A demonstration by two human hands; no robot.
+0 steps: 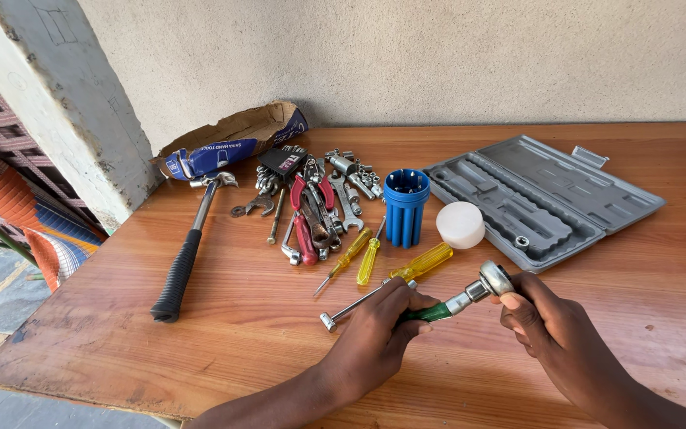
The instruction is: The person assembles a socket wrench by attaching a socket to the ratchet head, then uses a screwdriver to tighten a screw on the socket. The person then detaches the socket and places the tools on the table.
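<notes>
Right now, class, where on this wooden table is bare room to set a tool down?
Bare wood lies left of the black-handled hammer, and right of the grey plastic case. It is crowded between them, around the blue bit holder.

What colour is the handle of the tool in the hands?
Green: the ratchet handle shows beside the left hand, best in the head view.

Person's own body: left hand [376,332] and right hand [551,324], both bare; forearms uncovered, no sleeves, gloves, rings, watch or wristbands visible.
</notes>
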